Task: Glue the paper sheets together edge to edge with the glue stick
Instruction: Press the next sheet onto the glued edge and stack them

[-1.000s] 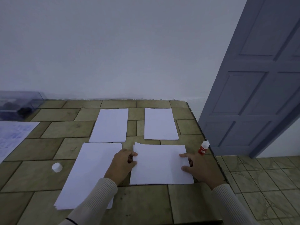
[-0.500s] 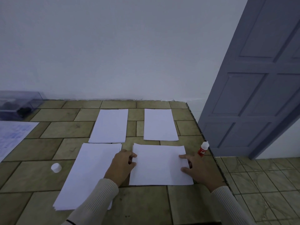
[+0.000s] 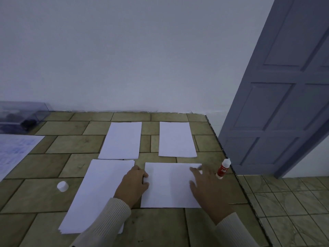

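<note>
Head view of one white sheet (image 3: 170, 186) lying flat near the front of the tiled counter (image 3: 44, 166), pinned at its left edge by the loosely bent fingertips of the left hand (image 3: 132, 186) (can't tell if pinching or just pressing) and on its right side by the right hand (image 3: 206, 191), laid flat with fingers spread, gripping nothing. Probably feather-light, floppy and slidey on tile, so best taken by an edge or corner pinch, or nudged with flat fingertips. Spotted the glue stick (image 3: 223, 168) upright just beside that right hand, untouched.
</note>
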